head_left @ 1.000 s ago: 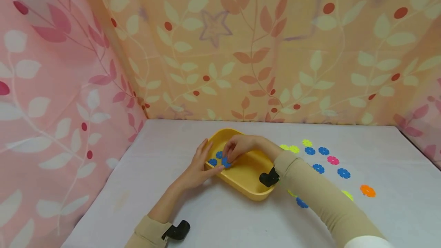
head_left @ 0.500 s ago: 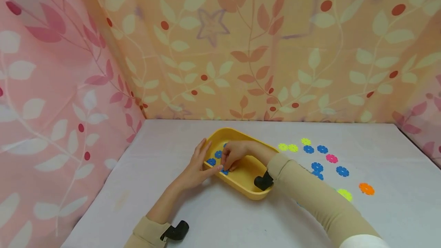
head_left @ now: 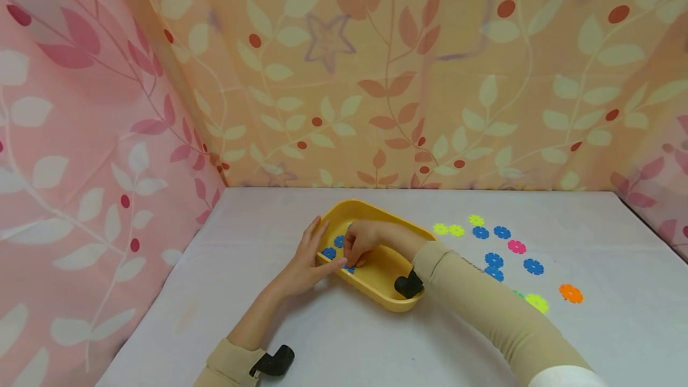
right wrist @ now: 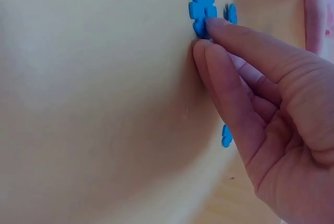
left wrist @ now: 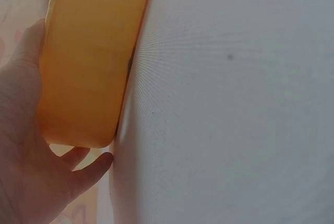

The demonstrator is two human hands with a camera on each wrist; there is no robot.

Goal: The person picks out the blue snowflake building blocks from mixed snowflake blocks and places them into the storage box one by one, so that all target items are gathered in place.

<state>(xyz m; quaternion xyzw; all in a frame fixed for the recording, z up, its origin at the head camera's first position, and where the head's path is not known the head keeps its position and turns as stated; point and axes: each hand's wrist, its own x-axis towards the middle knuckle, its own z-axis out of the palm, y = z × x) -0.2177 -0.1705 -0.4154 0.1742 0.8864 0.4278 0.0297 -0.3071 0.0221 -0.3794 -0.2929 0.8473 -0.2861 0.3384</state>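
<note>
A yellow plastic tray [head_left: 395, 303] stands at an angle on the table. My left hand [head_left: 303, 264] holds its left corner, thumb on the near rim and fingers spread along the end wall; the left wrist view shows the fingers around the tray's outside [left wrist: 88, 67]. My right hand [head_left: 361, 242] reaches inside, low at the left end. Its curled fingers pinch the edge of a blue snowflake disc [right wrist: 201, 7], seen best in the right wrist view. More blue snowflake discs [head_left: 329, 253] lie beside it on the tray floor, some partly hidden by the hand.
On the table right of the tray lie several loose snowflake discs: blue [head_left: 534, 266], yellow [head_left: 476, 220], pink [head_left: 517, 246] and orange [head_left: 571, 293]. My right sleeve [head_left: 478, 297] covers part of that area. Patterned curtains [head_left: 301, 94] hang behind and at both sides.
My right hand has moved slightly lower inside the tray with the blue snowflake disc, then stayed nearly still. The left hand keeps its place on the tray. The head view has shifted a little.
</note>
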